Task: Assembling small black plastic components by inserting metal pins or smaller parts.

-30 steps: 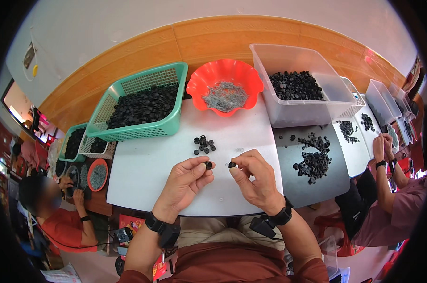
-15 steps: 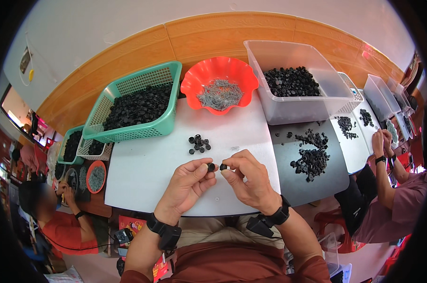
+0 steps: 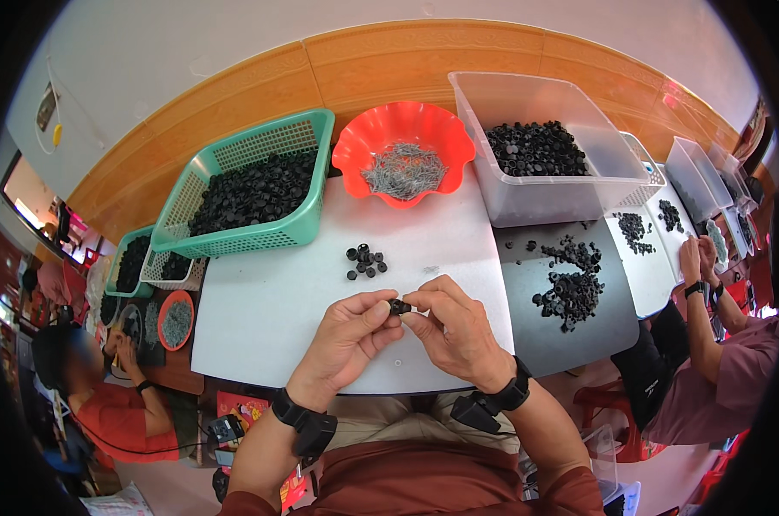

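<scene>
My left hand (image 3: 348,337) pinches a small round black plastic cap (image 3: 395,306) between thumb and fingertips, low over the white table top (image 3: 260,318). From the other side, the closed fingertips of my right hand (image 3: 460,334) press a second small black plastic piece against it. The two parts touch, and fingers partly cover them, so I cannot tell how deeply they fit together. Just beyond my hands lies a small cluster of black caps (image 3: 367,261). Several loose black parts (image 3: 572,294) are heaped on the dark grey board to the right.
At the back stand a green basket (image 3: 260,238) of black caps, a red scalloped bowl (image 3: 346,155) of thin metal pins, and a clear bin (image 3: 544,196) of black parts. A person in red (image 3: 123,421) works at left, another (image 3: 708,378) at right.
The two small black pieces, apart before with one in each hand, now meet between my fingertips. My right hand has come slightly closer to my left.
</scene>
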